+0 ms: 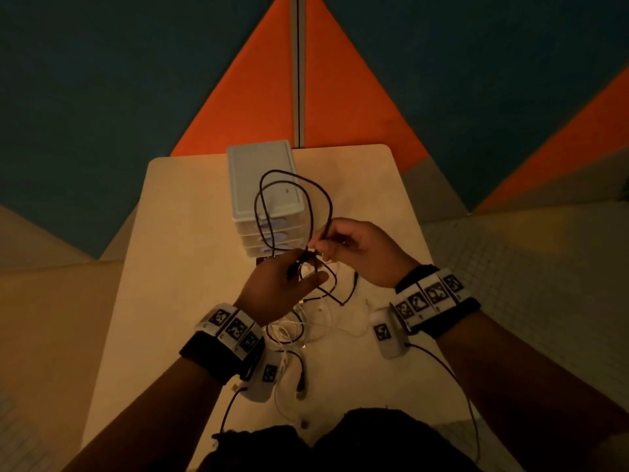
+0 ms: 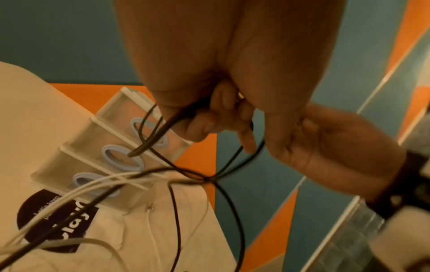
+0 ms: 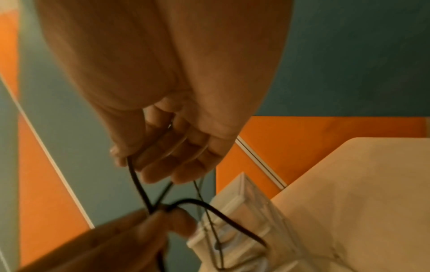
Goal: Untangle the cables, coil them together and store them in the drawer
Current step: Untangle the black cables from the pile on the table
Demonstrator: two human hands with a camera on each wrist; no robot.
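Observation:
A black cable stands up in two tall loops over the table, in front of the white drawer unit. My left hand grips its strands where they cross; in the left wrist view the left hand has its fingers curled round the black cable. My right hand pinches a strand just right of that crossing. The right wrist view has the right hand on the black cable. White cables lie tangled below my left wrist. All drawers look closed.
The drawer unit's blue ring handles face me. A dark round sticker lies on the table by the unit's base. A loose cable end with a plug rests near the front edge. Teal and orange floor surrounds the small table.

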